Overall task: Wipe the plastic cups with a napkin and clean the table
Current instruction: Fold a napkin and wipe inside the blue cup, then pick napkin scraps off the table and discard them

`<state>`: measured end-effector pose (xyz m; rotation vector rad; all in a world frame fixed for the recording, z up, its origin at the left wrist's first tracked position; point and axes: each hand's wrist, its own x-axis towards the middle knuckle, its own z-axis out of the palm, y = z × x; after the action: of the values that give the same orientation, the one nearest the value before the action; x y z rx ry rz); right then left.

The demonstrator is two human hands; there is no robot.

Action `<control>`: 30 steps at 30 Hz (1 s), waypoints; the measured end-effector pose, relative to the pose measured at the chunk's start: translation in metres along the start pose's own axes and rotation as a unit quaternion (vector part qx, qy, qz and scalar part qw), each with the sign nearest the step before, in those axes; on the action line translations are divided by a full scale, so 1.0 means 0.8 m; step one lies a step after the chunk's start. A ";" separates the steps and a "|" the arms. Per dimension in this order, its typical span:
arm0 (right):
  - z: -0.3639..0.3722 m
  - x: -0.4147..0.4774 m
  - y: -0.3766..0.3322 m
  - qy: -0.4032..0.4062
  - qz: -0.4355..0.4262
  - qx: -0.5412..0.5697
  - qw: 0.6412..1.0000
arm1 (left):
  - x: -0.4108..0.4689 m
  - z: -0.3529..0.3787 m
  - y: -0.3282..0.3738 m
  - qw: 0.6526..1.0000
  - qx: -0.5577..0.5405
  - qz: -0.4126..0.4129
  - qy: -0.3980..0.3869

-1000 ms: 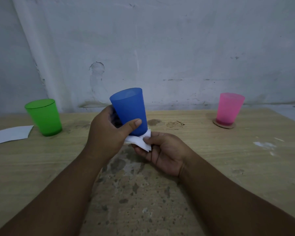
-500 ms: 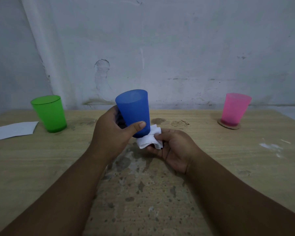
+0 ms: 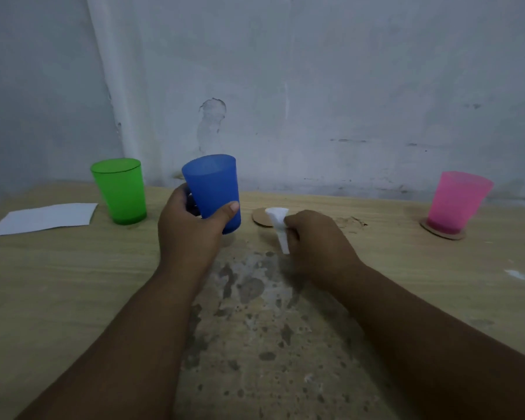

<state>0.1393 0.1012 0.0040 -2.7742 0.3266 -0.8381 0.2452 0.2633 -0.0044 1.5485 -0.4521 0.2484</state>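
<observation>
Two hands curled — left hand (image 3: 191, 228) grips blue cup (image 3: 213, 189), right hand (image 3: 319, 241) pinches napkin (image 3: 279, 222).

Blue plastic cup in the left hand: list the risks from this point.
1. The left hand grips the blue plastic cup close beside the green plastic cup; a swing left may knock that one over.
2. The right hand pinches the crumpled white napkin just in front of the bare round cardboard coaster; wiping the table could sweep it away.
3. The rough, stained patch of the wooden table might shred the napkin.
</observation>
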 end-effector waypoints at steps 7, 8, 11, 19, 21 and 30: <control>0.028 0.036 -0.030 -0.224 0.030 -0.103 0.969 | 0.004 0.005 -0.006 0.999 0.016 -0.030 0.020; 0.034 0.041 -0.033 -0.248 0.044 -0.102 0.962 | 0.005 0.005 -0.007 0.999 0.015 -0.034 0.022; 0.045 0.039 -0.036 -0.205 0.046 -0.044 0.977 | 0.006 0.003 -0.010 0.999 0.016 -0.043 0.027; 0.031 0.018 -0.008 -0.163 -0.142 0.048 0.975 | 0.002 0.005 -0.008 0.998 0.009 -0.065 0.022; 0.021 0.014 0.001 -0.180 -0.158 0.052 0.970 | 0.000 0.005 -0.008 0.998 0.008 -0.064 0.014; -0.010 -0.002 0.054 -0.121 0.026 0.138 0.983 | -0.011 0.018 -0.007 0.996 0.043 -0.042 -0.058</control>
<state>0.1273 0.0592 -0.0021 -2.5574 0.2181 -0.4837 0.2379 0.2497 -0.0137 1.6692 -0.4713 0.1134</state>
